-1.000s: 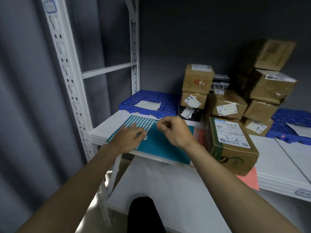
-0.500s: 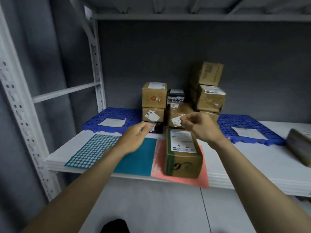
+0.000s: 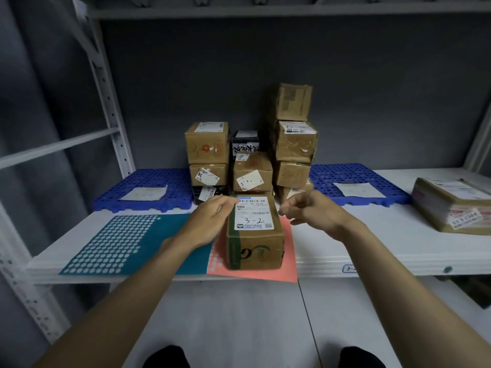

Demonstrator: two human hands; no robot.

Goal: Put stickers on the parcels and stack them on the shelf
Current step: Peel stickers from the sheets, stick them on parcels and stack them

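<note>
At the far left of the frame, a white shelf upright [image 3: 107, 102] is rising beside the white shelf board [image 3: 372, 243] that is running across the middle of the picture. At lower left on the board, a teal sticker sheet [image 3: 119, 243] is lying flat, its pale dots filling the left half. Behind it, a blue pallet [image 3: 148, 189] is carrying one loose sheet of paper [image 3: 144, 193].

The left hand [image 3: 210, 221] is reaching in from lower left with its fingers straight and relaxed, the fingertips touching the upper left corner of the parcel [image 3: 253, 235]. The parcel is sitting at centre frame on a pink sheet [image 3: 288, 258], just right of the teal one, with its long axis running away from the camera and one short end facing the viewer. Its white label [image 3: 252, 213], marked "3-2", is facing up. Behind it, stacked parcels [image 3: 255, 155] are standing against the dark back wall in three close columns.

The right hand [image 3: 308, 211] is hovering just right of the parcel's far end, apart from it, fingers curled with thumb and forefinger pinched together; whether anything is between them I cannot tell.

Farther right, a second blue pallet [image 3: 356, 179] is holding another paper [image 3: 358, 189], and a flat parcel [image 3: 454, 205] is lying at the right edge of the frame.
</note>
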